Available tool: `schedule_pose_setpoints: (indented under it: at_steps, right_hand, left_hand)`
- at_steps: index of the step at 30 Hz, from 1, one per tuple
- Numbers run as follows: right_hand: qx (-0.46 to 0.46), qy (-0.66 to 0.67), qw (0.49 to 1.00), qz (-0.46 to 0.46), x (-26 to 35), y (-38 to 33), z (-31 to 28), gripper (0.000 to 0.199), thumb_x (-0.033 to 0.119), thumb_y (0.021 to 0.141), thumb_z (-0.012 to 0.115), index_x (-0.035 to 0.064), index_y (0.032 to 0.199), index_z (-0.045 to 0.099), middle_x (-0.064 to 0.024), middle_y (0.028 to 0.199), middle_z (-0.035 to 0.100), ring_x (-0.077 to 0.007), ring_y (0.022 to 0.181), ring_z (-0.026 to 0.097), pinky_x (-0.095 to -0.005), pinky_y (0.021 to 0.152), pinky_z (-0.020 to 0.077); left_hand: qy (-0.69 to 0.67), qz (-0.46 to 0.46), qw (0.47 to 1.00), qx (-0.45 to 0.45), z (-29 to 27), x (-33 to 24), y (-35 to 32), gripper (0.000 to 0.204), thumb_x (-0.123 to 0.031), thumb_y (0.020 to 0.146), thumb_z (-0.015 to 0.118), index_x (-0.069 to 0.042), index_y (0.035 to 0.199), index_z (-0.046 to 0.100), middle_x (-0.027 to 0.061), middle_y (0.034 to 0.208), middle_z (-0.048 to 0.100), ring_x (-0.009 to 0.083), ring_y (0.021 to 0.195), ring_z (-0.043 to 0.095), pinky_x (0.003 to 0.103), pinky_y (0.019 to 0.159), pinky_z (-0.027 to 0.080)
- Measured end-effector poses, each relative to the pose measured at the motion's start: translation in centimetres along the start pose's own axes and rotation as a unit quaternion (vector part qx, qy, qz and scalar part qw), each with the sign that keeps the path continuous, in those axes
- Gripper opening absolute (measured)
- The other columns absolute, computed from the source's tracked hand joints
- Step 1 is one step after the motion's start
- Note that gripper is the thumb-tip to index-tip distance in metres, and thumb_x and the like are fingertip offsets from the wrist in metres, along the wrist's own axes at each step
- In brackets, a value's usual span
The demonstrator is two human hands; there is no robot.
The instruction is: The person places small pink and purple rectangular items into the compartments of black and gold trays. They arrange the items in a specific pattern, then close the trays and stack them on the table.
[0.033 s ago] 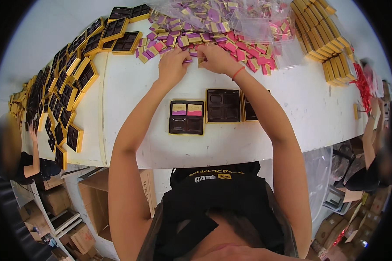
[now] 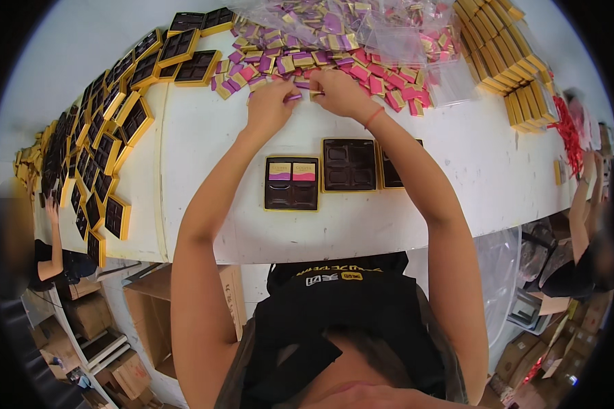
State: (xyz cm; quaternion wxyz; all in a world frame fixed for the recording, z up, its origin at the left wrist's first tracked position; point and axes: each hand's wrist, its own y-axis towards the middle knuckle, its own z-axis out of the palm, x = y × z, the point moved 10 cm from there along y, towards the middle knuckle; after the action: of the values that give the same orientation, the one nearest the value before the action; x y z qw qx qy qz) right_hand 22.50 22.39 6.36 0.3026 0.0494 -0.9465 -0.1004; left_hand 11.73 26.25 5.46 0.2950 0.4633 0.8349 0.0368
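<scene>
My left hand (image 2: 271, 107) is closed in a pinch on a small purple-and-gold wrapped chocolate (image 2: 294, 97). Just to its right, my right hand (image 2: 339, 93) has its fingers closed too; a bit of gold shows at the fingertips, mostly hidden. Both hands are at the near edge of a heap of wrapped chocolates (image 2: 385, 76) in purple, pink and gold. Nearer to me lies a box (image 2: 292, 198) with a dark four-pocket tray; its two far pockets hold a purple and a pink chocolate. Beside it sits a box with bare pockets (image 2: 349, 165), and another box (image 2: 392, 174) is partly covered by my right forearm.
Many dark-tray boxes (image 2: 136, 119) are piled on the left of the white table (image 2: 218, 225). Stacked gold boxes (image 2: 505, 51) and red ribbon (image 2: 567, 136) are at the far right. Clear plastic bags (image 2: 450, 85) cover part of the heap. Other people's arms reach in at both sides.
</scene>
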Motion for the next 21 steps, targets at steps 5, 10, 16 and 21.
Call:
schedule_pose_setpoints:
  at_steps: [5,10,16,21]
  right_hand:
    - [-0.088,0.225,0.966,0.096,2.4,-8.7,-5.8,0.019,0.009,0.087,0.067,0.0034,0.104,0.063,-0.0057,0.085,0.068,-0.0162,0.074,0.064,-0.0287,0.067,0.0481]
    - [-0.120,0.180,0.965,0.150,1.0,-16.0,-4.7,0.012,0.008,0.090,0.066,0.0017,0.100,0.064,-0.0018,0.080,0.065,-0.0068,0.071,0.058,-0.0247,0.065,0.0443]
    - [-0.125,0.066,0.988,0.061,2.2,-16.8,-4.4,0.011,0.007,0.086,0.069,0.0038,0.095,0.065,-0.0064,0.080,0.063,-0.0170,0.072,0.058,-0.0292,0.069,0.0460]
    - [-0.099,0.110,0.986,0.078,1.7,-16.5,-4.4,0.010,0.007,0.086,0.068,0.0037,0.094,0.064,-0.0069,0.078,0.060,-0.0198,0.075,0.056,-0.0317,0.070,0.0462]
  left_hand:
    - [-0.336,-0.146,0.923,0.121,0.1,-4.1,-4.7,0.017,-0.008,0.083,0.073,-0.001,0.097,0.066,0.0030,0.087,0.069,0.0108,0.077,0.060,0.027,0.075,0.047]
    - [-0.337,-0.066,0.930,0.132,2.6,-8.7,-5.3,0.015,-0.008,0.083,0.072,-0.001,0.095,0.066,0.0011,0.082,0.067,0.0082,0.076,0.057,0.027,0.071,0.046]
    - [-0.250,-0.046,0.959,0.124,2.7,-9.3,-5.3,0.014,-0.008,0.081,0.074,-0.005,0.095,0.072,0.0006,0.083,0.058,0.0087,0.067,0.052,0.024,0.065,0.043]
    - [-0.299,-0.105,0.939,0.136,3.2,-8.0,-5.6,0.015,-0.005,0.082,0.073,-0.006,0.096,0.072,0.0027,0.082,0.055,0.0088,0.064,0.052,0.027,0.062,0.044]
